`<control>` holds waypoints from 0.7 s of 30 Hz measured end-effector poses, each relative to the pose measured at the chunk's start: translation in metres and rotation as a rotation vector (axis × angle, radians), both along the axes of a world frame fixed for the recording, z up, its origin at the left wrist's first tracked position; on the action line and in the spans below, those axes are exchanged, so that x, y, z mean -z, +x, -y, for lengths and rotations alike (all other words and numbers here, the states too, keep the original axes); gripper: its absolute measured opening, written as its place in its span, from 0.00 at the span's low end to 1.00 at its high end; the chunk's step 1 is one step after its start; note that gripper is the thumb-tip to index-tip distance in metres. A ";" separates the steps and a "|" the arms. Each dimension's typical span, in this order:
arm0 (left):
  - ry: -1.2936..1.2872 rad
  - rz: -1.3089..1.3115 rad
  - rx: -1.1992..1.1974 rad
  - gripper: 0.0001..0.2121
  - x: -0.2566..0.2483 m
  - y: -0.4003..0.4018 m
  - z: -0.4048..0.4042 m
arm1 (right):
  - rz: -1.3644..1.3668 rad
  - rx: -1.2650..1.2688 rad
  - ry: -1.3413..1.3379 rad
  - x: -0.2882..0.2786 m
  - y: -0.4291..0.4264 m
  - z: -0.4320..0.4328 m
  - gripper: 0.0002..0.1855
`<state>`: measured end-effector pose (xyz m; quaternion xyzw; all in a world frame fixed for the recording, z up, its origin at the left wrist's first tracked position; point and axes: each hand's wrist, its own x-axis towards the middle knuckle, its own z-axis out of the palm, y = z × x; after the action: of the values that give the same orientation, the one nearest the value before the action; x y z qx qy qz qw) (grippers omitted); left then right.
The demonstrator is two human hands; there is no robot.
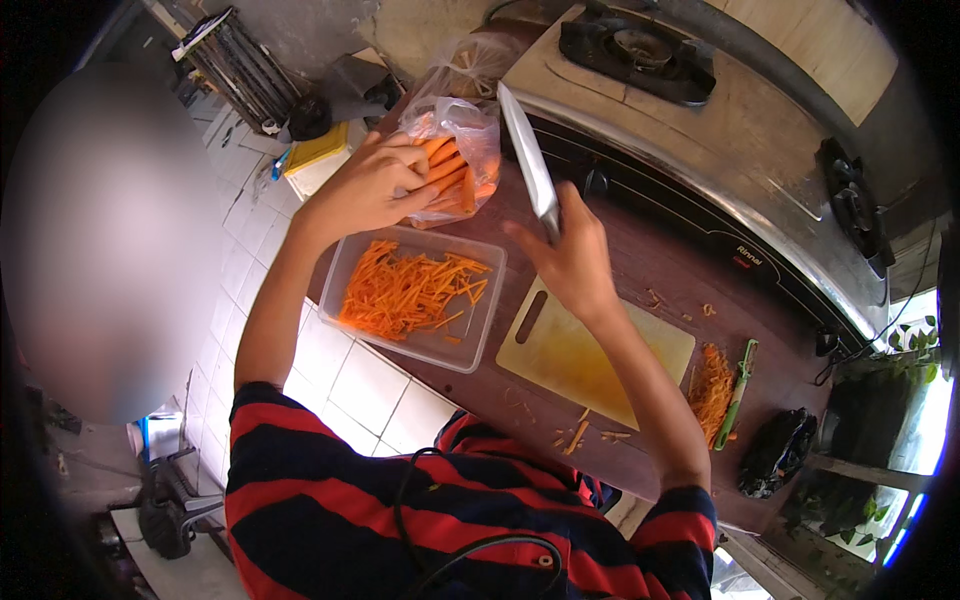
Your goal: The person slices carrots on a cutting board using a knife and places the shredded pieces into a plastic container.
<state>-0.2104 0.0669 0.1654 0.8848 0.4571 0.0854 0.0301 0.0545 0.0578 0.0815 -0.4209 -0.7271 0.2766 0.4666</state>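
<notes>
My left hand (pixel 390 180) reaches to the mouth of a clear plastic bag (pixel 480 142) of peeled carrots (pixel 448 174), its fingers touching the bag's near side; whether they grip a carrot is hidden. In my right hand (pixel 574 259) is a kitchen knife (pixel 531 154), blade pointing up and away, above the table. Below the bag stands a clear plastic container (pixel 487 319) with shredded carrot (pixel 397 292) inside. A cream cutting board (pixel 600 349), stained orange, lies under my right forearm. Right of it are a pile of carrot peelings (pixel 711 394) and a green-handled peeler (pixel 739 397).
A Rinnai gas stove (pixel 712 150) borders the table's far side. A black plastic bag (pixel 778 454) lies at the right end of the brown table (pixel 637 465). Carrot scraps (pixel 577 435) lie by the near edge. A yellow-lidded box (pixel 319 154) stands beyond my left arm.
</notes>
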 end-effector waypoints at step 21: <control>0.283 -0.246 -0.414 0.33 0.076 0.090 -0.020 | -0.142 0.001 0.043 0.005 -0.020 -0.061 0.12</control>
<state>-0.1203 0.0873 0.0891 0.7716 0.6120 0.0446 -0.1677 0.0348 0.1192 0.0763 -0.3905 -0.6976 0.2900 0.5262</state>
